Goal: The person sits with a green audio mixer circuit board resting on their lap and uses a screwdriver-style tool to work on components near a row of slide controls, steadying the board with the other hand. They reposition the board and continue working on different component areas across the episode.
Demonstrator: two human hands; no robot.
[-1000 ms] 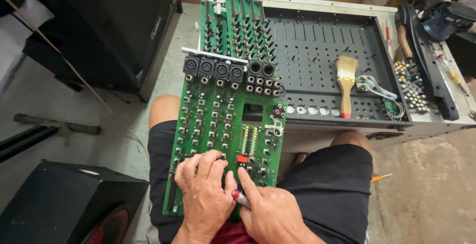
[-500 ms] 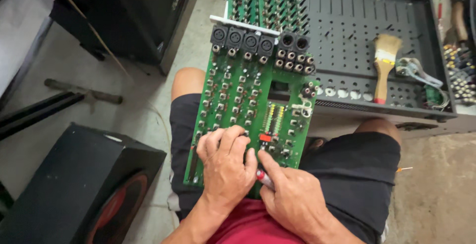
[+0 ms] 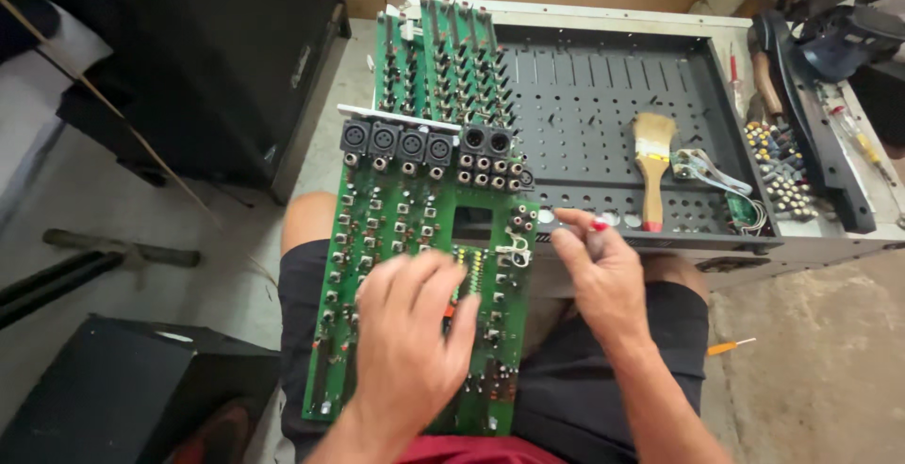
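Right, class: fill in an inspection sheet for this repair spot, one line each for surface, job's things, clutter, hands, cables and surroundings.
Surface: concrete floor; the person's lap carries the work.
Job's things: green circuit board across the thighs; small red piece at the right fingertips.
Clutter: paintbrush in the open metal chassis; loose knobs.
Hands: left hand flat on the board; right hand lifted beside it.
Cables: ribbon cable in the chassis.
Surroundings: black speaker cabinets.

Behind my lap there's a paintbrush [image 3: 652, 164] lying in the open metal chassis [image 3: 603, 106], black speaker cabinet [image 3: 203, 68] off left.
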